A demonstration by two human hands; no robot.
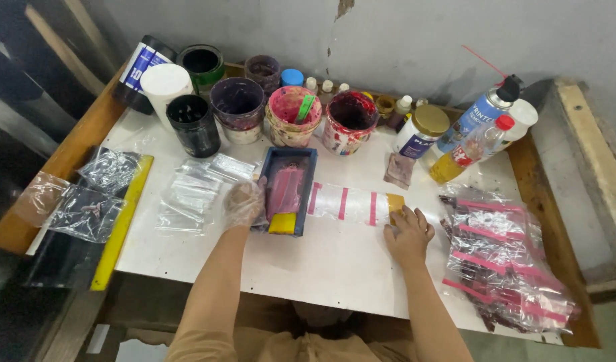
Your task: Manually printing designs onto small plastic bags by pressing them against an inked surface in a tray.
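Gloved left hand (244, 204) fingers curled on blue ink frame (289, 190), bare right hand (408, 234) fingers flat, pressing clear pink-striped bag (351, 203)

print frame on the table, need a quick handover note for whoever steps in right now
Left hand, in a thin clear glove, grips the left edge of the small blue print frame, inked pink with a yellow squeegee at its near end.
Right hand, bare, presses flat on the clear bag with pink stripes beside the frame.
Done: printed bags piled at right.
Left: blank bags stacked at left. Ink pots stand open behind.
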